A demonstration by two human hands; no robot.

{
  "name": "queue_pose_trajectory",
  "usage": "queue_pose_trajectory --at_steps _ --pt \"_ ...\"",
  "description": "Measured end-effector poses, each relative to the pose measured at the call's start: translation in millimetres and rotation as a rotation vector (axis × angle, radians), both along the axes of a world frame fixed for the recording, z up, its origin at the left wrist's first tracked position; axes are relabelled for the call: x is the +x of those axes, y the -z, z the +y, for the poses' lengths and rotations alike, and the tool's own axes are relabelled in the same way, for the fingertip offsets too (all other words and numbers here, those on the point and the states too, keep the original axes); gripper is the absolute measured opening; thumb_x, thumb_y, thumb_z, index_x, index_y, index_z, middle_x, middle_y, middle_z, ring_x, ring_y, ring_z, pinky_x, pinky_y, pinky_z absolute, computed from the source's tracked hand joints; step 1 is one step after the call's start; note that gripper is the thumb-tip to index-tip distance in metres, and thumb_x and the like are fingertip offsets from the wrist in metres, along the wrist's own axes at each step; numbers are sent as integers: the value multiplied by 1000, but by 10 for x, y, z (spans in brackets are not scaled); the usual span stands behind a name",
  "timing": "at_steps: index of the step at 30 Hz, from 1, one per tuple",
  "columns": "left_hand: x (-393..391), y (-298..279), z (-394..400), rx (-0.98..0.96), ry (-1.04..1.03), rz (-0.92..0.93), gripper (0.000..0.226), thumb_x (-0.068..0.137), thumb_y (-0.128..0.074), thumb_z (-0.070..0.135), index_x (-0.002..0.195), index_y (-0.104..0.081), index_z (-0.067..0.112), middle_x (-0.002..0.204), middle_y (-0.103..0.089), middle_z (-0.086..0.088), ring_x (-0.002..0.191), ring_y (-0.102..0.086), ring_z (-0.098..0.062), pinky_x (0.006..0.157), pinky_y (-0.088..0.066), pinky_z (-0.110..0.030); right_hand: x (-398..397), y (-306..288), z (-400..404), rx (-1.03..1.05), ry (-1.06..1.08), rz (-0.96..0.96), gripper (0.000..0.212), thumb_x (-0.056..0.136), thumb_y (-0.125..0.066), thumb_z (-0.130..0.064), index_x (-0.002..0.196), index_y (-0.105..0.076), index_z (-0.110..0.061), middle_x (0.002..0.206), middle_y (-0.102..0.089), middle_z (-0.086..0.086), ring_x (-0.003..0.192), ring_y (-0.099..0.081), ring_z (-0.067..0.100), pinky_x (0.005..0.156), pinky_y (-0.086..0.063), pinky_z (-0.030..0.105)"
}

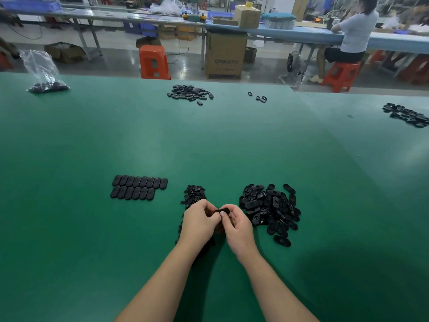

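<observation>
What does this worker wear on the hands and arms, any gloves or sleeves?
Nothing that shows. The left hand and right hand are bare: no gloves, no rings. The left forearm and right forearm are bare too, with no sleeve, watch or wristband down to the picture's lower edge. The thumbnail in view looks short and unpainted.
</observation>
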State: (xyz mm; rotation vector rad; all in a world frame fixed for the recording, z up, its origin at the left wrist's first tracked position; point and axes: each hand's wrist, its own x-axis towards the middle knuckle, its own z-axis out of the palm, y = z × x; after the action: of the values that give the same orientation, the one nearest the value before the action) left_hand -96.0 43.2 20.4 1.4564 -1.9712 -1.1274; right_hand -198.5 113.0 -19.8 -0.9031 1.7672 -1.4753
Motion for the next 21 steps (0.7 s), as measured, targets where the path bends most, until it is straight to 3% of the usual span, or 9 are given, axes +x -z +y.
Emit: queue_pose_trajectory --at_steps 8,13,16,19,21 --pt "-4 50 35 -58 55 1 8 87 -65 19 84 -62 26 79 -65 11 72 -58 0 57 -38 -12 30 10 -16 3 63 32 11 100 -60 -12 99 -64 -21 90 -73 -2 90 -70 12 84 -56 34" --pt "-16 67 47 -204 136 -72 8 88 -63 21 89 -57 24 85 -60 12 77 -56 -7 69 -48 -28 29 16 -22 7 78 22 8 101 -59 -12 99 -62 -19 89 -73 -1 88 -69 13 84 -55 36" --pt "14 83 51 -323 171 -121 14 92 -58 19 105 -59 24 98 -62 12 89 -60 -12 77 -51 -32 23 13 -26 0 58 -7 8 102 -58 -12 100 -64 -17 92 -74 0 91 -70 15 86 -55 37" --pt "68 103 51 -464 217 -167 19 95 -55 21 112 -60 26 102 -61 10 90 -60 -14 75 -51 -34 23 3 -24 -5 40 -15 12 103 -56 -13 105 -65 -21 96 -75 -2 92 -71 16 85 -57 36" --pt "127 86 23 -512 200 -185 16 95 -57 24 110 -62 26 100 -62 9 88 -61 -16 72 -50 -34 34 -12 -22 -14 41 -31 15 104 -54 -16 110 -64 -25 94 -74 -1 81 -70 15 74 -59 34"
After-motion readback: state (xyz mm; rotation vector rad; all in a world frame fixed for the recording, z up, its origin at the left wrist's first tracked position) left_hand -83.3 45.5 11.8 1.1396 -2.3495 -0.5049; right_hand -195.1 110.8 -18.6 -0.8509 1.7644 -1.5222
